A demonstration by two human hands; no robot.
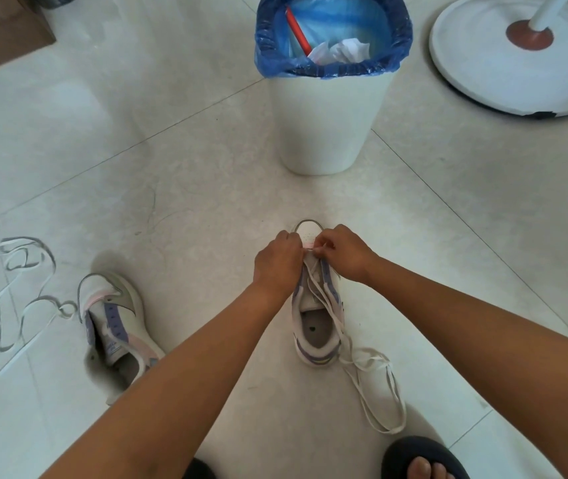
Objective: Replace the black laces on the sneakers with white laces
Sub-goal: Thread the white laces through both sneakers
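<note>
White lace (372, 385) trails from a sneaker (317, 326) on the tiled floor (179, 188) at 6 o'clock. Left hand (277, 261) curls over its toe eyelets; right hand (343, 252) pinches the lace there. Second sneaker (120, 323) and another lace (23, 295) lie at 8 o'clock, a bin (331, 126) at 12.

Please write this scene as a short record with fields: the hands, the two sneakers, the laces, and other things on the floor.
left hand: grips the front of the sneaker
right hand: pinches the white lace near the toe eyelets
sneaker in work: upright, white lace trailing on the floor
other sneaker: lies to the left, without lace
loose lace: on the floor, far left
bin: white, blue liner, behind the sneaker
</note>
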